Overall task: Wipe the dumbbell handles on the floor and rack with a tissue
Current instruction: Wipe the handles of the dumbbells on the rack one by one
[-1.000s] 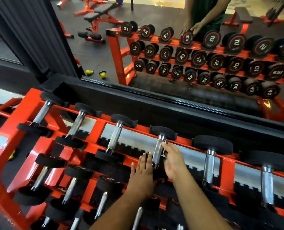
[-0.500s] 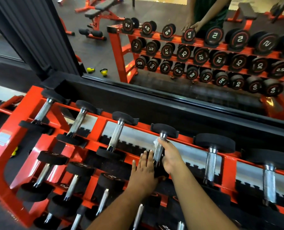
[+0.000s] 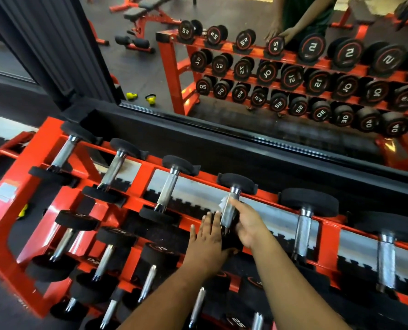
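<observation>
Top tier of the red rack, seen from my head camera. My right hand curls round the chrome handle of the fourth dumbbell from the left, pressing a white tissue against it; a corner of the tissue shows above my fingers. My left hand lies flat, fingers straight, on that dumbbell's near head. In the mirror I read reversed plate markings: 2.5, 10, 12, 30, 40.
</observation>
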Demonstrator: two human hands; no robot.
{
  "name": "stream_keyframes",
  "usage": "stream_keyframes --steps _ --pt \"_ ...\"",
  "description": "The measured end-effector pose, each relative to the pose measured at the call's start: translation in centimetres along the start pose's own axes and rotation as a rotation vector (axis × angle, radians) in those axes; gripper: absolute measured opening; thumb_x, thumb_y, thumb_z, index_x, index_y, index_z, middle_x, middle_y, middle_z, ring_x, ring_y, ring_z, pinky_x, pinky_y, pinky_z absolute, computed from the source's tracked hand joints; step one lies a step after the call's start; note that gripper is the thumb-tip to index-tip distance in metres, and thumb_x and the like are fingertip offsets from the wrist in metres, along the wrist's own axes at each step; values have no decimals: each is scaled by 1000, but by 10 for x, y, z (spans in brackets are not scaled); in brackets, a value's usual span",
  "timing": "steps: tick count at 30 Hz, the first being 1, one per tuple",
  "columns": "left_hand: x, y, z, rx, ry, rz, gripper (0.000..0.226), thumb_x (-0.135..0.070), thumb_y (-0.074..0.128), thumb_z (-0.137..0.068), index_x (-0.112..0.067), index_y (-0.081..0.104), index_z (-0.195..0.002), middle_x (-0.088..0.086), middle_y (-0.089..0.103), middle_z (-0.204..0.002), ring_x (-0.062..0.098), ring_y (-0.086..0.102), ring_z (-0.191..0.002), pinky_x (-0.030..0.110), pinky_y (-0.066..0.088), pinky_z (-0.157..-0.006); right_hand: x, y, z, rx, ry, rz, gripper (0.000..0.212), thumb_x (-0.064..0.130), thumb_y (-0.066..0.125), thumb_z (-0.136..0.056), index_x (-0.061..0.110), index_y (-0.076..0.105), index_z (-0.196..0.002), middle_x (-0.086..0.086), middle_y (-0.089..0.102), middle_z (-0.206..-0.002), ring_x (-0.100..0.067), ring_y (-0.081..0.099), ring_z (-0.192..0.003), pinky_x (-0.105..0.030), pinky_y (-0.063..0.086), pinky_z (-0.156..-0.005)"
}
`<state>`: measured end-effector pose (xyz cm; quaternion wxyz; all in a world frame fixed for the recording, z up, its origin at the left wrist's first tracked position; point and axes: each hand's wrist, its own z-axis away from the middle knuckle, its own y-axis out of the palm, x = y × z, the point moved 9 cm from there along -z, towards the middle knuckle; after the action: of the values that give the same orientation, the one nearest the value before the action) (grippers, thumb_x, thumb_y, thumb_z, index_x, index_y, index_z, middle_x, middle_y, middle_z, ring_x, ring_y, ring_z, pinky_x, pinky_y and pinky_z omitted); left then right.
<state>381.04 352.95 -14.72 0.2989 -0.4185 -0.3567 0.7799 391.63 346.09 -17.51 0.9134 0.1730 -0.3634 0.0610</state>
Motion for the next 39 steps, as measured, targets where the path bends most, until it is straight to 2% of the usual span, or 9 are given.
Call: stream_keyframes --steps 9,14,20,25,29,31,34,37,39 --pt "0 0 1 -4 1 7 103 -63 50 -95 -22 -22 -158 7 -17 -168 21 -16 -155 49 -14 -122 -8 7 12 43 56 83 36 35 74 -88 14 72 -117 -11 75 -111 -29 71 -106 -46 54 -97" --pt "2 2 -1 -5 9 -10 103 -61 50 -96 -20 -22 -157 7 -19 -168 21 -18 -154 49 -14 -122 -3 -7 24 68 -30 166 25 32 64 -97 15 71 -113 -9 76 -106 -27 72 -103 -48 54 -96" --pt "0 0 3 -18 18 31 103 -59 50 -97 -20 -26 -156 5 -19 -168 20 -18 -154 47 -14 -121 -10 3 24 -16 20 330 22 32 68 -94 18 72 -111 -3 78 -95 -24 75 -92 -47 58 -90" --pt "3 3 4 -33 14 122 110 -59 55 -95 -20 -28 -155 3 -24 -167 17 -22 -152 46 -15 -120 3 -17 33 -151 -249 399 27 17 57 -100 26 70 -122 7 75 -108 -13 70 -102 -41 56 -95" --pt "3 4 3 -30 17 152 113 -59 58 -93 -19 -29 -154 2 -25 -166 16 -23 -151 46 -15 -121 34 1 43 -225 -594 1018 46 20 49 -104 27 44 -149 6 63 -118 -10 61 -108 -24 51 -89" --pt "3 3 4 -39 17 148 112 -57 59 -94 -20 -28 -154 2 -24 -166 17 -23 -151 47 -15 -121 31 4 42 -130 -646 1282 54 18 46 -104 27 32 -156 -5 61 -129 -21 60 -118 -33 51 -97" --pt "4 3 2 -42 29 153 110 -55 59 -94 -21 -26 -155 1 -24 -167 17 -23 -152 48 -14 -122 11 5 48 50 -671 1665 67 14 48 -103 23 16 -161 -3 20 -166 -21 29 -149 -36 27 -121" --pt "5 4 1 -34 36 152 109 -57 58 -94 -20 -24 -157 1 -23 -167 16 -22 -152 49 -14 -122 1 12 54 103 -784 2013 81 24 57 -99 17 5 -161 -6 4 -168 -19 7 -155 -40 2 -127" --pt "5 3 0 -35 36 146 109 -58 58 -93 -20 -23 -157 1 -22 -167 17 -21 -152 51 -13 -123 7 17 55 91 -911 2128 83 29 59 -96 13 9 -160 -10 9 -167 -22 11 -155 -48 -3 -125"
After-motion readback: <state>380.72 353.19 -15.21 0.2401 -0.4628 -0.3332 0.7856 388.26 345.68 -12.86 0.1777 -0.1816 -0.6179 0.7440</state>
